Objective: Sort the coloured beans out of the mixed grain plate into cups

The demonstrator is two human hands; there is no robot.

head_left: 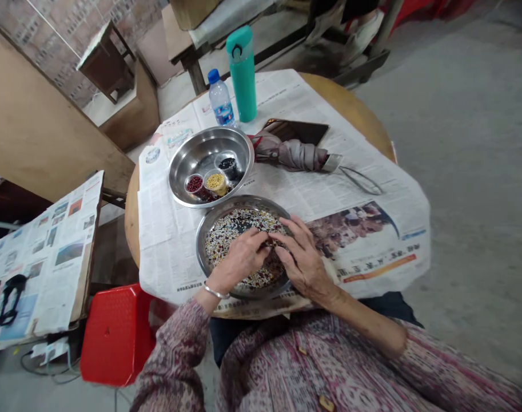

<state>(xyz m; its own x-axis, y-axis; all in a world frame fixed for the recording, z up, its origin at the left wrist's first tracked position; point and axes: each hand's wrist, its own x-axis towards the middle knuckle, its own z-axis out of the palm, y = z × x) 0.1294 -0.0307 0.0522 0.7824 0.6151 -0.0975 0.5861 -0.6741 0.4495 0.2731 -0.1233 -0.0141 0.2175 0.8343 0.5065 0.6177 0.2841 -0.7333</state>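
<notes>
A steel pan (204, 229) full of mixed beans (230, 229) sits at the near edge of a round table (355, 109) covered in newspaper. My left hand (239, 260) and my right hand (301, 257) both rest in the beans, fingertips pinched together near the pan's middle. What the fingers hold is too small to make out. Behind the pan stands a steel bowl (200, 149) with three small cups: red beans (194, 183), yellow beans (215, 181) and black beans (227, 163).
A teal flask (242, 74), a water bottle (220, 100), a folded umbrella (290, 153) and a dark phone (299, 130) lie at the back. A red stool (115, 335) stands at the lower left beside a newspaper-covered board (46, 257).
</notes>
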